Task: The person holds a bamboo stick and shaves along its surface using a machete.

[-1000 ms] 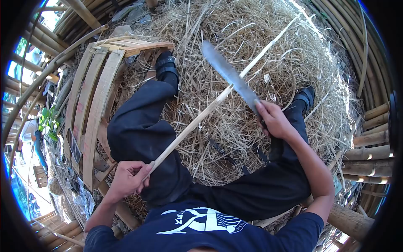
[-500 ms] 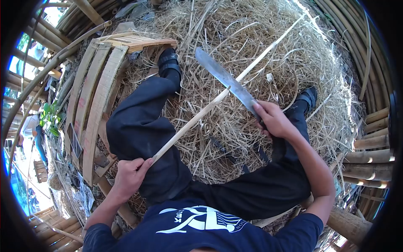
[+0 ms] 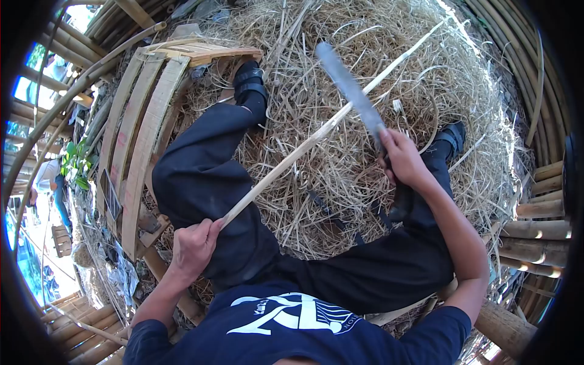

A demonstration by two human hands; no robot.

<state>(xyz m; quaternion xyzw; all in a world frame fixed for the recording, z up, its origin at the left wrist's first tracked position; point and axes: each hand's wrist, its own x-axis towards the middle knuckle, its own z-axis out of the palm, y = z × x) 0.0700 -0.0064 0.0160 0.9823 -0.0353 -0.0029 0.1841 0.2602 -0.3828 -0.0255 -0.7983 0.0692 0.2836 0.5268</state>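
Observation:
My left hand (image 3: 196, 247) is closed around the near end of a long pale bamboo strip (image 3: 286, 163), by my left knee. The strip slants up and away to the right, over a bed of shavings. In my right hand (image 3: 403, 157) is the handle of a machete (image 3: 354, 94), mostly hidden by my fingers. Its broad grey blade points up and left and crosses over the strip, slightly blurred. Whether the edge touches the strip I cannot tell.
Curled shavings (image 3: 316, 213) cover the ground between my legs. A wooden slatted crate (image 3: 143, 140) stands at the left. Bamboo poles (image 3: 532, 249) line the right side, and more are stacked at the upper right. Another person (image 3: 47, 179) is at the far left.
The machete has moved up and to the right, farther along the strip, and its blade has turned steeper. My left hand keeps its grip and has shifted slightly.

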